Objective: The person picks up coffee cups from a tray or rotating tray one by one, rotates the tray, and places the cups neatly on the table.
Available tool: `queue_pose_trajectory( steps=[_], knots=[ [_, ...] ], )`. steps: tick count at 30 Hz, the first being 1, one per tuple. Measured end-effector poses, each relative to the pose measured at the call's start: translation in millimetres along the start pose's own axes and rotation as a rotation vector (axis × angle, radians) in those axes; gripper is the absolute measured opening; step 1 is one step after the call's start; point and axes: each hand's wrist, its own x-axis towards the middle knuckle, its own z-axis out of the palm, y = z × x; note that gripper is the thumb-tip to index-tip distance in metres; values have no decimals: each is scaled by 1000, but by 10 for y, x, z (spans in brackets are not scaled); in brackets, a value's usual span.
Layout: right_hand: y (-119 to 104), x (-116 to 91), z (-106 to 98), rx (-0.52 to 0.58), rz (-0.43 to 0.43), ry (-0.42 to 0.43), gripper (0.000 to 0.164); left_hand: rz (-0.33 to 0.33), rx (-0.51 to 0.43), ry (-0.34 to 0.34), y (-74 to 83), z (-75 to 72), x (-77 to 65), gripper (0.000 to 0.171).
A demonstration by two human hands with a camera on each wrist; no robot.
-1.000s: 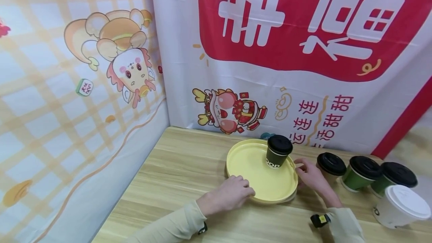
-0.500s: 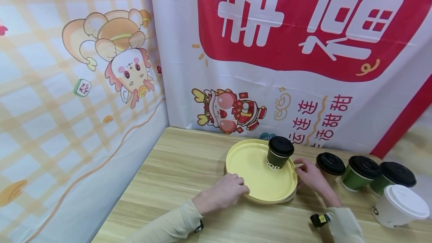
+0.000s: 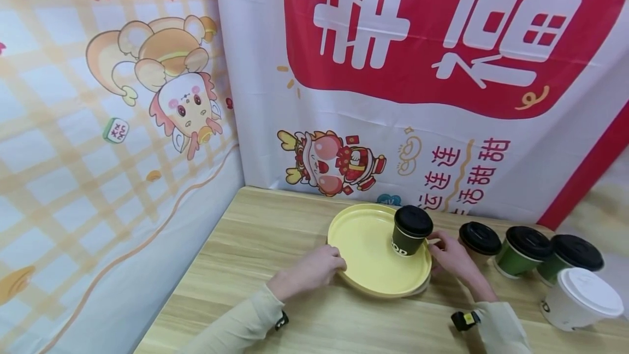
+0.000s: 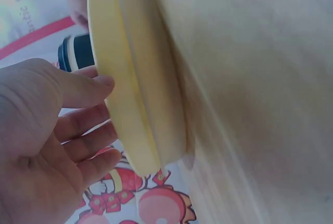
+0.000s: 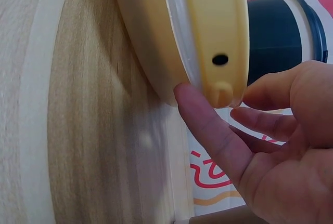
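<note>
A yellow round turntable tray [image 3: 368,250] with a low rim and a separate lower base lies on the wooden table. One dark green paper cup with a black lid [image 3: 411,231] stands upright on its right side. At the tray's near left edge, my left hand [image 3: 309,272] pinches the rim; in the left wrist view, the thumb [image 4: 91,88] presses the outer wall and the fingers reach behind the rim. My right hand [image 3: 452,255] pinches the right edge beside the cup, with one finger [image 5: 208,125] against the lower outer side and the thumb by the upper rim.
Right of the right hand stand a black-lidded brown cup [image 3: 479,242], two green cups with black lids [image 3: 522,250] and a white lidded cup [image 3: 580,299]. A printed cloth [image 3: 314,108] hangs behind the table [image 3: 255,234], and another [image 3: 123,179] on the left.
My left hand has moved left and slightly away along the rim. On the tray, the cup has shifted right and nearer as the tray turned clockwise. The right hand stays nearly still.
</note>
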Motion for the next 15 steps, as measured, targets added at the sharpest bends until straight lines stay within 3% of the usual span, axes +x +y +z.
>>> queue_pose_trajectory(
  steps=[7, 9, 15],
  knots=[
    [18, 4, -11, 25, -11, -4, 31, -40, -12, -16, -79, -34, 36, 14],
    [20, 3, -9, 31, -12, -4, 31, -41, -11, -16, -44, -76, 58, 18],
    [26, 4, -11, 37, -15, -7, 31, -40, -51, -30, 206, -177, 150, 52]
  ],
)
